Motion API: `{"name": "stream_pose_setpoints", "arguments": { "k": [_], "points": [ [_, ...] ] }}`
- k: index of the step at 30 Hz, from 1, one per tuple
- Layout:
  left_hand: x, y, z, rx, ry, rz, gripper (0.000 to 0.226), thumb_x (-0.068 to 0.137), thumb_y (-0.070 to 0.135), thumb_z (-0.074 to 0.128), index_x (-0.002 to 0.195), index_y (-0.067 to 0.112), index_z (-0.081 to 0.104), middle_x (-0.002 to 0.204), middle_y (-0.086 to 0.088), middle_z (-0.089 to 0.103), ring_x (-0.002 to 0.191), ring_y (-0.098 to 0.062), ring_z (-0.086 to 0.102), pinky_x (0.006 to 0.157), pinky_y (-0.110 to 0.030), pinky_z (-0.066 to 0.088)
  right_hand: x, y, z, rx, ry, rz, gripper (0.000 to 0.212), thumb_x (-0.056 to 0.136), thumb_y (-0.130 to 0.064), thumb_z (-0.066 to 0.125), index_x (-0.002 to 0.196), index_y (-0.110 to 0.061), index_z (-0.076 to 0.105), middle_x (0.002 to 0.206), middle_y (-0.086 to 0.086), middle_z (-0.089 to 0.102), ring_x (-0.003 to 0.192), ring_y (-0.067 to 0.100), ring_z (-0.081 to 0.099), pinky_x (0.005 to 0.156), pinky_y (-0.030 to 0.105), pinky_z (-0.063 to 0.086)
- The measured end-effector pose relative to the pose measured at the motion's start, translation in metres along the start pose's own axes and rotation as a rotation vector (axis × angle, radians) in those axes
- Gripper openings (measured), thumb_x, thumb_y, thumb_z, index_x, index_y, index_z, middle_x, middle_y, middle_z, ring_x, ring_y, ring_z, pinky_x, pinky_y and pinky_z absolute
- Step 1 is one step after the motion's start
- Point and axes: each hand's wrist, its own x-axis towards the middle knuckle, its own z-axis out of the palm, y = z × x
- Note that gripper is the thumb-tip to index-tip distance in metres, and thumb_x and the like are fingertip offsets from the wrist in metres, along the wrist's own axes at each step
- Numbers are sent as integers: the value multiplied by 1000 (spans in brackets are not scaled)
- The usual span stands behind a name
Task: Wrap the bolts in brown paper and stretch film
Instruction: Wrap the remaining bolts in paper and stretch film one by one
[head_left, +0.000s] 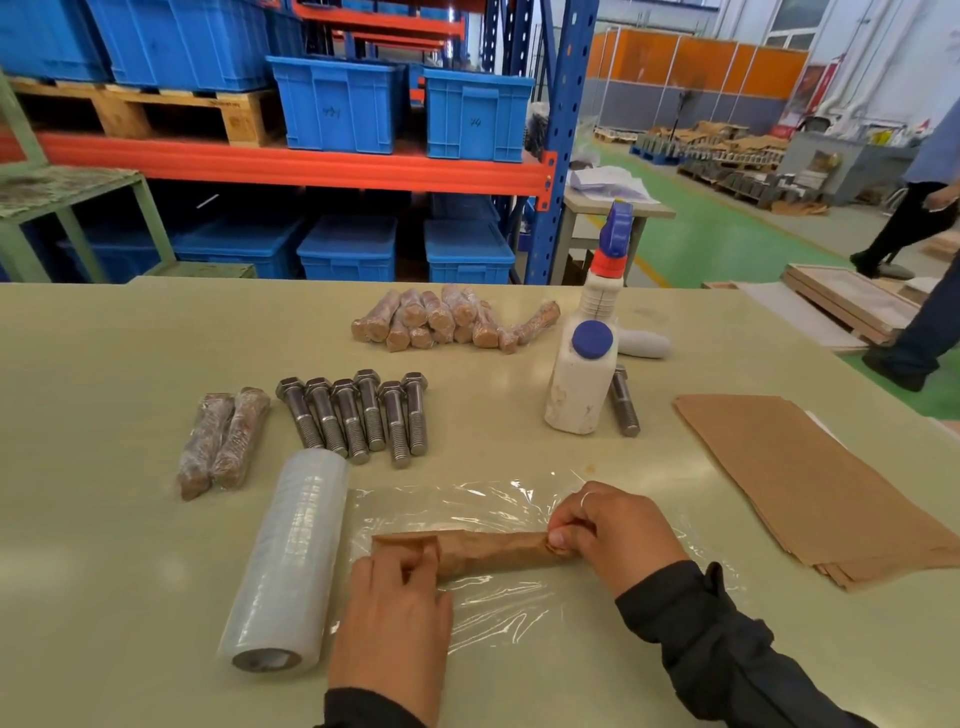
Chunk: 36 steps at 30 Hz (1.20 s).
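A bolt rolled in brown paper (488, 552) lies on a sheet of clear stretch film (467, 506) spread on the table. My left hand (395, 618) pinches the folded left end of the paper. My right hand (613, 535) pinches the right end of the roll. The stretch film roll (288, 561) lies to the left, its film leading under the wrapped bolt. Several bare steel bolts (358, 415) lie in a row behind it. Two wrapped bolts (223, 441) rest at the left and a pile of wrapped bolts (452, 319) sits further back.
A white spray bottle (584, 364) stands at the back right with one bolt (623, 402) beside it. A stack of brown paper sheets (810, 483) lies at the right edge of the table (104, 364). A person (930, 249) stands beyond the table's right side.
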Motion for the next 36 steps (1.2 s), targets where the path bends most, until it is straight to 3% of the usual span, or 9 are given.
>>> {"name": "stream_pose_setpoints", "arguments": {
  "k": [2, 5, 11, 14, 16, 18, 25, 36],
  "points": [
    [2, -4, 8, -83, 126, -1, 43, 97, 41, 34, 139, 31, 37, 128, 13, 34, 119, -5, 28, 96, -8, 20, 1, 0, -1, -8, -16, -11, 9, 83, -14, 64, 87, -15, 72, 82, -7, 52, 81, 9, 48, 67, 3, 30],
    [9, -14, 8, -49, 89, 14, 39, 98, 34, 31, 137, 38, 39, 121, 16, 32, 113, -3, 25, 89, -4, 14, 2, 0, -2, -19, -36, -28, 10, 83, -13, 63, 87, -12, 72, 85, -5, 53, 82, 10, 48, 66, 4, 29],
    [20, -16, -2, 198, 5, 47, 29, 95, 27, 42, 121, 31, 55, 114, 6, 38, 109, -14, 34, 89, -20, 31, 1, -2, -4, 4, -37, -20, 9, 82, -11, 63, 84, -11, 72, 82, -7, 52, 81, 10, 49, 68, 4, 30],
    [36, -12, -23, 257, 40, 151, 17, 77, 33, 69, 94, 28, 71, 115, 2, 48, 108, -19, 45, 84, -25, 38, 3, -3, -5, 8, -52, -21, 9, 82, -11, 64, 86, -11, 72, 83, -6, 53, 81, 10, 49, 67, 4, 30],
    [44, -18, -28, 211, -22, 193, 20, 85, 33, 58, 103, 30, 67, 127, 6, 42, 116, -16, 39, 89, -24, 31, 4, -2, -5, -7, -63, -22, 10, 82, -11, 64, 87, -11, 72, 84, -6, 52, 82, 10, 49, 67, 4, 30],
    [51, -23, -32, 194, -149, 217, 24, 91, 31, 49, 111, 33, 63, 126, 9, 44, 112, -13, 41, 88, -22, 29, 5, -2, -6, -16, -70, -23, 11, 82, -11, 63, 88, -11, 72, 84, -7, 52, 82, 9, 48, 66, 2, 29],
    [53, -33, -32, 185, -202, 336, 22, 89, 37, 50, 109, 30, 54, 118, 9, 47, 106, -11, 47, 87, -20, 33, 6, -1, -6, -2, -80, -15, 12, 83, -12, 63, 90, -11, 72, 84, -7, 50, 82, 9, 48, 65, 1, 29],
    [66, -30, -31, 11, -313, 131, 13, 89, 24, 55, 96, 29, 65, 110, 7, 57, 102, -13, 54, 88, -18, 38, 12, -2, -8, -30, -93, -15, 11, 84, -12, 62, 89, -12, 72, 83, -9, 51, 82, 7, 47, 65, 7, 31]
  ]
}}
